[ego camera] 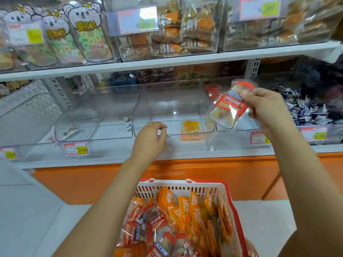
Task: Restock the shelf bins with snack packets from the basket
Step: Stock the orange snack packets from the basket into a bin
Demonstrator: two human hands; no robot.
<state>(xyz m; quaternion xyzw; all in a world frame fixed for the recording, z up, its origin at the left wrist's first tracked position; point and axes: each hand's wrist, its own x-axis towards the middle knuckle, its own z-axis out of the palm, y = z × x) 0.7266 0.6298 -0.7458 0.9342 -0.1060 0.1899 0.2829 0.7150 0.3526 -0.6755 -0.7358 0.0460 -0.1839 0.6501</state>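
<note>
Nearest, red slatted plastic basket (185, 184) full of orange foil snack packets (185, 210); behind and above, middle clear plastic bin (174, 108) with flat orange packet (192, 130) inside, left hand (150, 136) gripping its front rim, right hand (265, 106) holding clear red-labelled pouch (226, 112) just right.

The price tag (75, 148) at eight o'clock, below the left bin (92, 115), reads 17.80 on its yellow patch; all other print is too blurred to read.

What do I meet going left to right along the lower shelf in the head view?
Red-and-yellow price tag → left hand gripping the front rim of the clear plastic bin → flat orange packet inside that bin → red-and-clear snack packet → right hand pinching it → pile of dark blue-and-white wrapped sweets.
</note>
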